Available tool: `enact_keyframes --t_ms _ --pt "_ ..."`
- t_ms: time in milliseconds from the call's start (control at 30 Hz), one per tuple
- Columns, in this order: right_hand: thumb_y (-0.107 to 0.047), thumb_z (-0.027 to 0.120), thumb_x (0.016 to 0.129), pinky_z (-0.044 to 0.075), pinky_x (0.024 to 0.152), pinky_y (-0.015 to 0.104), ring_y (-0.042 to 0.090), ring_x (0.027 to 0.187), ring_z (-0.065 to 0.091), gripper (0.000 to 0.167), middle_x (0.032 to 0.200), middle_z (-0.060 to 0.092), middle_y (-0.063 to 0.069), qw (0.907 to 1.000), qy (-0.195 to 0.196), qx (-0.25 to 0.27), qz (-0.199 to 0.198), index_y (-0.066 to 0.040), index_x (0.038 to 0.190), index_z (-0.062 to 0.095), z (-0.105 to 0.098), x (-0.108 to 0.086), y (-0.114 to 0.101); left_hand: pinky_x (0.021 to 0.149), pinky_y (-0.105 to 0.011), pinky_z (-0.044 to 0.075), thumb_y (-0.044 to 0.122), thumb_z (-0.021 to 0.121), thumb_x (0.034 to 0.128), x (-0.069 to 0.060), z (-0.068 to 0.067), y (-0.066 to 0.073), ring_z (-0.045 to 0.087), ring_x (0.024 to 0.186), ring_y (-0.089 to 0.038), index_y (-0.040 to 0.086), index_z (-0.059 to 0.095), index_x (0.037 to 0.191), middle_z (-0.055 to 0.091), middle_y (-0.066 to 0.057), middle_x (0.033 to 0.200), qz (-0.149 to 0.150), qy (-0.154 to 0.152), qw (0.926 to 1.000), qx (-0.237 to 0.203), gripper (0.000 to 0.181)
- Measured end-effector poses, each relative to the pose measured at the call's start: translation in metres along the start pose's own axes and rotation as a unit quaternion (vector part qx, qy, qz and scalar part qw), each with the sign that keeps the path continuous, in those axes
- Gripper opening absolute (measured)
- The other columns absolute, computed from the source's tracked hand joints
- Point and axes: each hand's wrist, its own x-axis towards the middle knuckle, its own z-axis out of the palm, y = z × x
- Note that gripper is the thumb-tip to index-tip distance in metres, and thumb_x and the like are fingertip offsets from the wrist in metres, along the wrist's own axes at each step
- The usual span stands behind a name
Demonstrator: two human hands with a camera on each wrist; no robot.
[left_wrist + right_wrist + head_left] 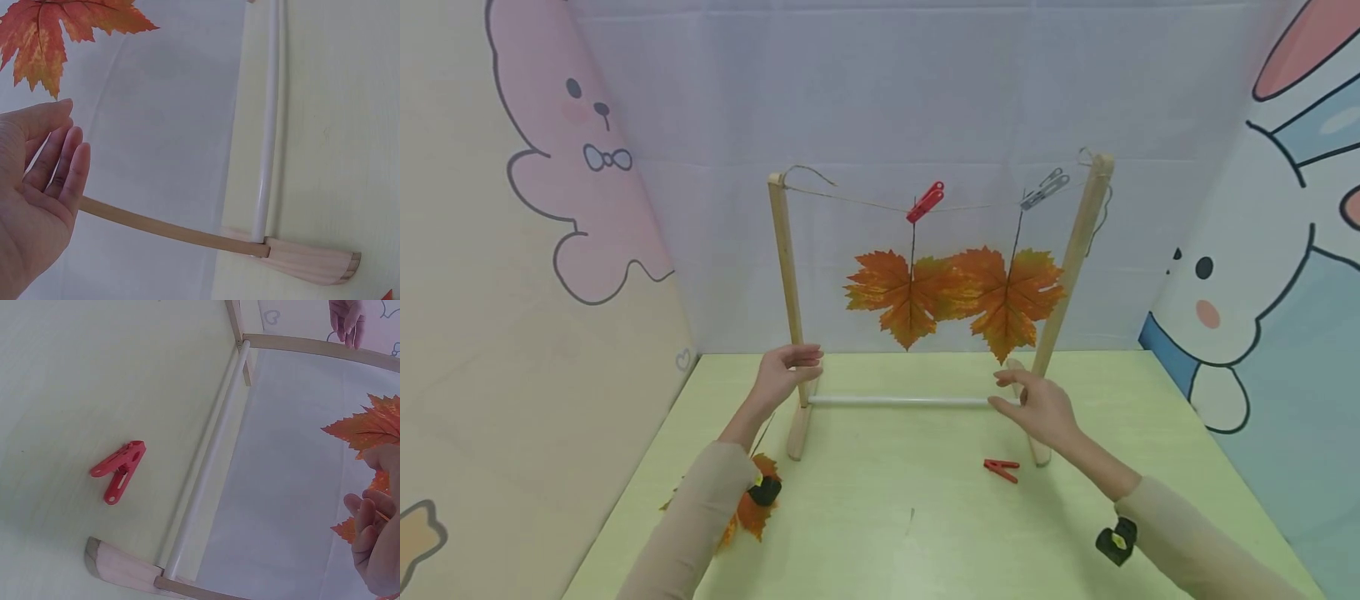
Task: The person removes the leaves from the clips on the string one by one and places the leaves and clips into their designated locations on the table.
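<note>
Two orange maple leaves hang by their stems from a string tied between wooden posts. A red clothespin [925, 202] clips the left leaf [887, 292] and a grey clothespin [1045, 190] clips the right leaf [1009, 300]; the leaves overlap. My left hand [784, 375], fingers loosely bent and holding nothing, is near the left post [786, 258]. In the left wrist view the same hand [40, 187] appears below a leaf tip. Beside the right post's foot is my right hand [1041, 408], thumb and fingers apart with nothing between them.
Another red clothespin [1002, 469] lies on the pale green table [865, 533]. Orange leaves [752, 517] lie at the left, partly hidden by my sleeve. A white rod [898, 402] joins the stand's feet. Cartoon-printed walls flank a white cloth backdrop.
</note>
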Motion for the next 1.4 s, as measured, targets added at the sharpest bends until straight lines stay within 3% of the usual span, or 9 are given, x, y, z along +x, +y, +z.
enact_keyframes --t_ms 100,500,733,867,1067,1167,1400 --pt "-0.022 0.072 0.077 0.027 0.039 0.022 0.004 0.047 0.037 0.030 0.090 0.068 0.005 0.9998 0.004 -0.008 -0.015 -0.006 0.101 0.067 -0.005 0.005 -0.005 0.075 -0.021 0.050 -0.001 0.067 0.0786 0.004 0.002 -0.002 0.062 0.090 -0.016 -0.004 0.059 0.114 0.062 -0.021 0.108 0.003 0.000 0.9999 0.011 0.037" --pt "-0.023 0.071 0.077 0.021 0.037 0.023 0.005 0.042 0.032 0.031 0.059 0.054 -0.003 0.9983 0.020 -0.023 -0.050 -0.005 0.103 0.066 -0.036 0.025 -0.024 0.077 -0.024 0.051 0.002 0.067 0.0798 0.013 0.007 0.017 0.060 0.096 -0.025 -0.002 0.058 0.117 0.062 -0.019 0.109 0.017 -0.017 0.9996 0.015 0.038" --pt "-0.020 0.072 0.076 0.021 0.038 0.023 0.004 0.045 0.031 0.032 0.075 0.064 0.004 0.9935 0.048 -0.039 -0.095 -0.003 0.104 0.066 -0.043 0.036 -0.027 0.075 -0.022 0.051 0.000 0.067 0.0788 0.022 0.014 0.032 0.062 0.089 -0.017 -0.003 0.059 0.114 0.063 -0.019 0.106 0.038 0.003 0.9993 -0.003 0.036" --pt "-0.021 0.071 0.077 0.022 0.038 0.023 0.008 0.046 0.032 0.033 0.064 0.056 0.001 0.9931 0.042 -0.045 -0.100 -0.004 0.104 0.065 -0.046 0.041 -0.034 0.074 -0.021 0.051 0.002 0.068 0.0787 0.027 0.020 0.041 0.062 0.089 -0.017 -0.002 0.060 0.114 0.064 -0.018 0.105 0.045 0.006 0.9990 -0.007 0.036" --pt "-0.020 0.072 0.076 0.028 0.039 0.024 0.010 0.048 0.039 0.036 0.075 0.062 0.007 0.9929 0.051 -0.041 -0.099 -0.002 0.106 0.064 -0.054 0.048 -0.041 0.077 -0.024 0.050 0.004 0.068 0.0791 0.033 0.027 0.060 0.061 0.093 -0.025 -0.003 0.059 0.116 0.063 -0.019 0.105 0.073 -0.001 0.9972 -0.014 0.039" --pt "-0.019 0.072 0.076 0.031 0.041 0.024 0.011 0.050 0.041 0.037 0.081 0.064 0.009 0.9908 0.062 -0.045 -0.111 -0.002 0.107 0.064 -0.056 0.052 -0.042 0.077 -0.024 0.051 0.003 0.068 0.0792 0.036 0.030 0.067 0.061 0.091 -0.021 -0.003 0.059 0.115 0.063 -0.018 0.104 0.073 0.001 0.9971 -0.024 0.038" --pt "-0.017 0.074 0.075 0.031 0.042 0.024 0.011 0.051 0.040 0.035 0.076 0.061 0.009 0.9876 0.085 -0.049 -0.123 -0.002 0.105 0.065 -0.061 0.058 -0.047 0.077 -0.026 0.051 0.001 0.068 0.0785 0.038 0.039 0.081 0.061 0.088 -0.016 -0.002 0.060 0.113 0.062 -0.020 0.105 0.072 0.002 0.9963 -0.047 0.035"
